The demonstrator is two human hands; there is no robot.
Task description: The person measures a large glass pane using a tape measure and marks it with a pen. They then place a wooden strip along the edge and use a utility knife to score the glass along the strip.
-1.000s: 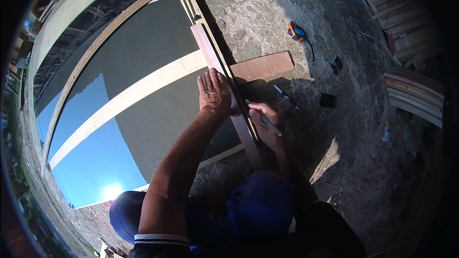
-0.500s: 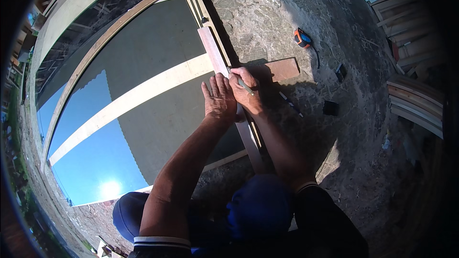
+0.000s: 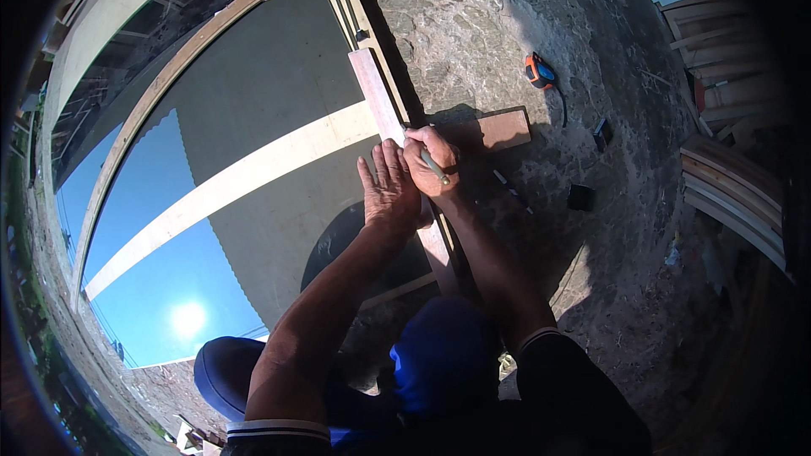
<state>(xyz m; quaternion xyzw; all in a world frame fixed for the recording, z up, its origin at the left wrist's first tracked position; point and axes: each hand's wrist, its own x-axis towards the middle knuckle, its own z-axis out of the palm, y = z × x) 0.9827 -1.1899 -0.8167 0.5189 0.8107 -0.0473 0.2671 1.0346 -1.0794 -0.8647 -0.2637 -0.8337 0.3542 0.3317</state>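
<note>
A narrow, pale pinkish board (image 3: 376,93) lies lengthwise along the right edge of a wooden frame set with a mirror-like panel (image 3: 262,67). My left hand (image 3: 391,192) rests flat on this board, its fingers stretched out and pointing away from me. Close beside it, my right hand (image 3: 431,171) grips a slim greyish pencil (image 3: 436,169). The pencil's rear end slants up out of the fist toward me, while its tip is hidden by the fingers at the board's right edge.
A light wooden crossbar (image 3: 245,176) spans the panel. Under the work, a reddish-brown plank (image 3: 498,131) sticks out to the right. On the rough ground lie an orange-and-black tape measure (image 3: 539,72), a pen-like stick (image 3: 507,184) and a small black block (image 3: 580,197). Timber (image 3: 731,186) is stacked far right.
Both hands have shifted slightly toward me along the board, the pencil still in my right hand. A dark rounded reflection now shows on the panel beside my left forearm. The view has moved a little.
</note>
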